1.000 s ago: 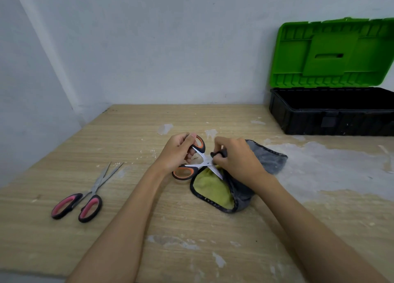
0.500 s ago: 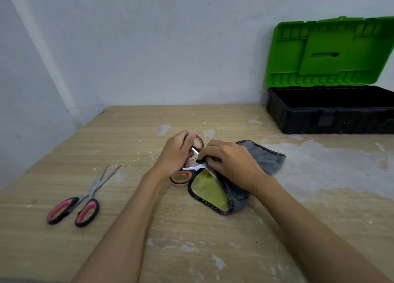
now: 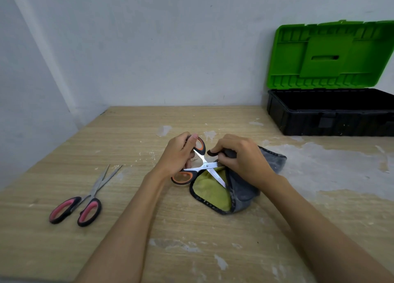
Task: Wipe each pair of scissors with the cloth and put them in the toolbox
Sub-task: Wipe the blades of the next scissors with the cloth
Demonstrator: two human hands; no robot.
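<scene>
Two forearms enter from the bottom edge and meet at the middle of the frame. The left hand (image 3: pixel 178 154) grasps the handles of the orange-handled scissors (image 3: pixel 199 164), blades spread in an X. The right hand (image 3: pixel 241 156) clutches the cloth (image 3: pixel 213 192), grey outside and yellow-green inside, bunched around one blade. Over the last second the right hand has slid along that blade and back toward the pivot, so the wiping is under way rather than finished; I judge this pair not yet ready to be put away. At centre left the pink-handled scissors (image 3: pixel 82 203) lie on the desk (image 3: pixel 128 229), well apart from the hands, untouched and still to be wiped. At the upper right the toolbox (image 3: pixel 302 120) stands open, its green lid (image 3: pixel 332 54) raised against the wall. The frame's right edge cuts it off, and its dark inside is too shadowed to tell what it holds. The wrapped blade's tip is hidden.
</scene>
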